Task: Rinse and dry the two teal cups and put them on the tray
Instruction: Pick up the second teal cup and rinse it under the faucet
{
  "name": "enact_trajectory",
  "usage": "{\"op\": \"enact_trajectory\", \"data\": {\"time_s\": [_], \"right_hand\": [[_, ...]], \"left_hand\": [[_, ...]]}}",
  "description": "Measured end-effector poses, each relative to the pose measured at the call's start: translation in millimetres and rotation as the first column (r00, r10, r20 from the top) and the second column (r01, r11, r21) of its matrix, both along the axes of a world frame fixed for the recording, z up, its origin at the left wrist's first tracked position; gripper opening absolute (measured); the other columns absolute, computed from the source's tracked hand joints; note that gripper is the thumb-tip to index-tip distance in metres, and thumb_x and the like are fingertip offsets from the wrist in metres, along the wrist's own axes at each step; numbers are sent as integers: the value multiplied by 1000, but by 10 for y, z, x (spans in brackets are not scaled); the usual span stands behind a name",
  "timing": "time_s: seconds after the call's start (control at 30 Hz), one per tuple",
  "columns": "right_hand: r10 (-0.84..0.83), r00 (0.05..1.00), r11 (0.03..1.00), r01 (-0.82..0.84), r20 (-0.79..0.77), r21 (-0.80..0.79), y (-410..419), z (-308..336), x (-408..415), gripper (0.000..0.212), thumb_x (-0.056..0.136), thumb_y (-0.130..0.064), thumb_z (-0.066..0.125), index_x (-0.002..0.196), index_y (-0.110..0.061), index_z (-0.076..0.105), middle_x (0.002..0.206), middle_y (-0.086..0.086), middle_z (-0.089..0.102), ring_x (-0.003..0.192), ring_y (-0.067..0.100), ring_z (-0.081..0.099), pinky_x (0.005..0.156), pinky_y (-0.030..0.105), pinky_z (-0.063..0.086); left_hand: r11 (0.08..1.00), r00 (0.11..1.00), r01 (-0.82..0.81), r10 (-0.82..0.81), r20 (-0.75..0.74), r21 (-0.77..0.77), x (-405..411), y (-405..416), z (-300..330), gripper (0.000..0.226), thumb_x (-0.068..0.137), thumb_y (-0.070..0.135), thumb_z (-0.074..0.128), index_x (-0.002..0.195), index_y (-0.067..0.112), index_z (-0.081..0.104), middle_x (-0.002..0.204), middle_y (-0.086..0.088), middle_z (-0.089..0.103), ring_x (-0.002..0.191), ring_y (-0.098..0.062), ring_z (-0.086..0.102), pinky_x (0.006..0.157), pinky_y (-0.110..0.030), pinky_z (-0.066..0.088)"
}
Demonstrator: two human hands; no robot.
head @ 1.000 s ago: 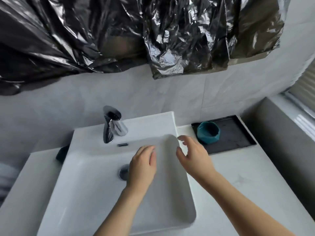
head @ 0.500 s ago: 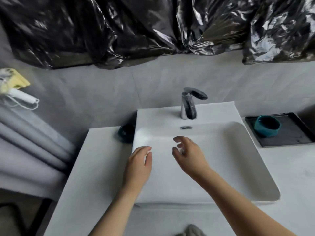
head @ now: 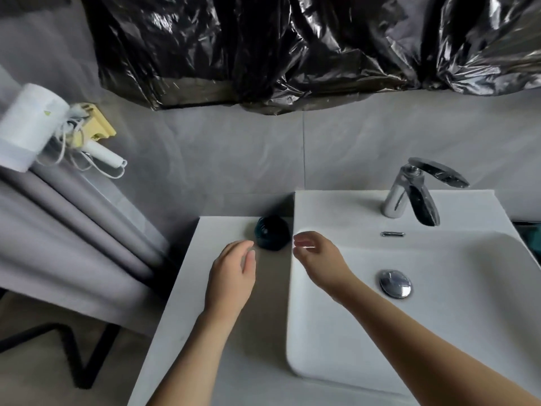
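Fingers: both hands are released and hold nothing; the left hand (head: 231,276) has straight fingers (head: 248,253) just short of the teal cup (head: 272,232), and the right hand (head: 316,256) has fingers loosely curled just to the cup's right, over the edge of the basin (head: 439,317).
Cup position: it sits on the white surface (head: 175,332) in the corner between the wall and the basin's left side, in shadow; whether it stands upright or lies tipped I cannot tell.
Step in hand: judged as the reach to pick this cup up for rinsing.
Grip advice: close thumb and fingers round the cup's body from both sides, since the basin wall crowds its right flank; one hand may do it more cleanly than two.
Lift advice: raise it straight before swinging right, to clear the basin rim.
Next target: the faucet (head: 415,191), well to the right.
Risk: a glancing touch could push the cup against the wall.
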State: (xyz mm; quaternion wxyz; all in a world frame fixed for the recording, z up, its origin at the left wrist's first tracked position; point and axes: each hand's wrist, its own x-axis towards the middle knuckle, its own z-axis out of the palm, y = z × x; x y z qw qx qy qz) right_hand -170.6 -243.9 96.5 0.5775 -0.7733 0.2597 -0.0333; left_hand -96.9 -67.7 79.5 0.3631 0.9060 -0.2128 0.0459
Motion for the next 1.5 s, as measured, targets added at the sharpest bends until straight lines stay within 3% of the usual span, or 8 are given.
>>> {"op": "enact_trajectory", "data": {"time_s": [0.23,0.43,0.6,0.67,0.8,1.1,1.27,1.5], "right_hand": [[-68,988,930,114,-142,348,68,-263,711,47,92,-10,54,138,-13,53,135,4,57,124,23,54,110,40,43],[-68,959,889,184,-276,420,90,-512,1246,63,94,-8,49,154,-18,32,152,3,42,117,19,46,92,28,35],[-149,927,896,274,-344,349,113,-772,1559,69,92,-3,46,156,-16,23,155,7,39,136,26,42,108,32,37],[-163,911,886,304,-379,350,139,-841,1648,72,90,-2,44,157,-16,20,151,7,43,135,27,44,105,31,39],[-211,889,874,358,-405,329,165,-931,1721,73,88,0,43,156,-16,23,147,9,48,130,28,48,100,29,40],[-134,944,965,194,-302,178,327,-709,1452,54,86,-10,46,140,-15,44,138,5,44,120,25,50,104,36,43],[-26,987,997,16,-157,-69,154,-288,1030,29,88,-25,50,105,-5,63,100,12,66,91,31,60,70,35,49],[-44,981,963,-8,-187,-269,-347,205,-77,37,90,-32,48,123,-19,57,100,10,73,90,30,67,79,36,54]], "left_hand": [[997,991,-11,21,-134,71,719,-77,-361,30,97,17,56,124,11,66,125,-2,68,111,-22,65,98,-37,51],[987,926,-38,93,-366,155,1335,-360,-762,34,97,27,56,122,7,66,119,-13,71,111,-30,65,91,-37,52],[985,893,0,79,-442,175,1723,-575,-1128,29,91,34,55,97,12,73,91,-9,76,82,-26,66,73,-39,55],[970,899,13,94,-427,243,1807,-661,-1241,33,84,36,54,76,5,62,67,-15,63,62,-27,47,55,-34,42],[934,917,-22,161,-365,358,1889,-779,-1309,34,80,24,59,60,1,44,52,-16,41,57,-31,34,49,-32,26],[914,968,-125,198,-155,387,1579,-355,-821,45,80,23,63,52,7,32,46,-7,20,55,-30,26,47,-36,17],[909,993,-111,121,1,402,1204,-247,-102,46,79,24,61,54,7,27,52,-6,15,55,-26,19,43,-34,17],[931,995,97,-93,-29,353,188,-687,566,44,79,24,61,52,9,29,47,-4,24,51,-22,21,45,-32,17]]}}
